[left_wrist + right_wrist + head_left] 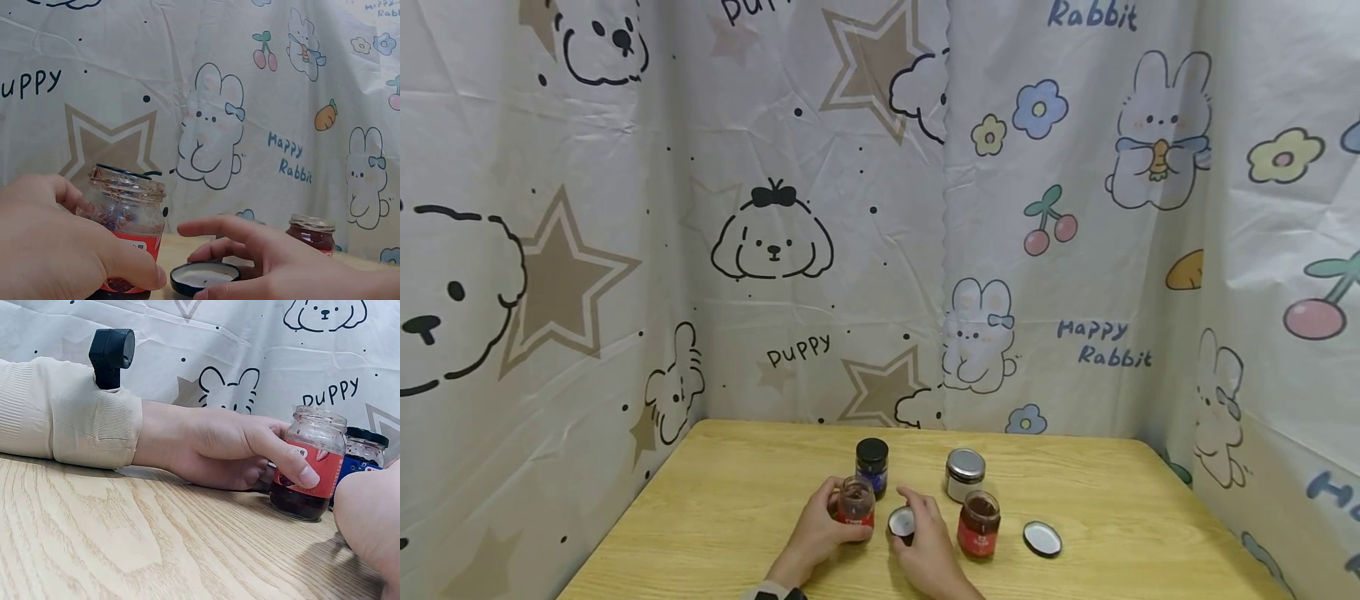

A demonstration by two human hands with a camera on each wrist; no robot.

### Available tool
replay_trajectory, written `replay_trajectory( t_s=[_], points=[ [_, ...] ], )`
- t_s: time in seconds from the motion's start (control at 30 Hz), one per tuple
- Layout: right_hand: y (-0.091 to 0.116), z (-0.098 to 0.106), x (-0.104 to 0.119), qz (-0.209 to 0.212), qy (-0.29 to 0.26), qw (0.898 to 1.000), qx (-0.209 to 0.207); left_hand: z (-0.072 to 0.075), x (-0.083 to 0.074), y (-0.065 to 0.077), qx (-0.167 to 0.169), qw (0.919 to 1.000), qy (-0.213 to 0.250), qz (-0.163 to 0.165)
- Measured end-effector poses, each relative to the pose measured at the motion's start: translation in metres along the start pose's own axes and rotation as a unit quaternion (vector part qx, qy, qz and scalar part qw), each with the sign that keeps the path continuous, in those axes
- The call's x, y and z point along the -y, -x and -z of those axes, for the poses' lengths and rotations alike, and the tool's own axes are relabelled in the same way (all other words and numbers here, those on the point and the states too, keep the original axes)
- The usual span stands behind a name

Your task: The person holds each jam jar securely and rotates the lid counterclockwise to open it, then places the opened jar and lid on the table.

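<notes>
My left hand [820,527] grips an uncapped glass jar [857,500] with a red label, its thumb across the label. Dark contents sit low in this jar [308,465], with smears on the glass above; it stands upright on the table. Just right of it, my right hand [925,546] holds a dark-rimmed jar lid [205,277], white inside facing up. The thumb is at the lid's near edge and other fingers are behind it, while the index finger reaches out above. In the right wrist view, only a blurred part of the right hand [372,519] shows.
Behind the left hand stands a black-capped jar [872,467] with a blue label. A silver-lidded jar [966,475] is farther right. Nearer, an uncapped, fuller red-labelled jar [979,527] stands beside a loose lid [1042,539] on the wooden table [737,467]. Printed curtains [865,250] surround the table.
</notes>
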State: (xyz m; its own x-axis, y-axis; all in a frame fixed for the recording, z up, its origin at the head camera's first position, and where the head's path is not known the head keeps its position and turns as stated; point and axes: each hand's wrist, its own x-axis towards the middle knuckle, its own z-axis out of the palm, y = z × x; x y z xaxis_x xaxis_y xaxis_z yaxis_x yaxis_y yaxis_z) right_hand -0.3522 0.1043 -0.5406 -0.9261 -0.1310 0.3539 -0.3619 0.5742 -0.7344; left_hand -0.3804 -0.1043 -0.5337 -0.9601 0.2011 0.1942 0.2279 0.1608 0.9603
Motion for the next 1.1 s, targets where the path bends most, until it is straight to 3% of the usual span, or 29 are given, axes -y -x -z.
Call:
replay_trajectory(
  t_s=[0.63, 1.1],
  points=[
    [-0.0001, 0.0014, 0.0009, 0.005, 0.045, 0.999, 0.025, -0.0002, -0.0013, 0.0010, 0.003, 0.9999, -0.008, 0.006],
    [-0.0029, 0.0010, 0.0068, -0.040, 0.064, 0.996, 0.057, 0.0009, -0.0025, 0.0028, 0.005, 1.0000, -0.005, 0.006]
  ],
)
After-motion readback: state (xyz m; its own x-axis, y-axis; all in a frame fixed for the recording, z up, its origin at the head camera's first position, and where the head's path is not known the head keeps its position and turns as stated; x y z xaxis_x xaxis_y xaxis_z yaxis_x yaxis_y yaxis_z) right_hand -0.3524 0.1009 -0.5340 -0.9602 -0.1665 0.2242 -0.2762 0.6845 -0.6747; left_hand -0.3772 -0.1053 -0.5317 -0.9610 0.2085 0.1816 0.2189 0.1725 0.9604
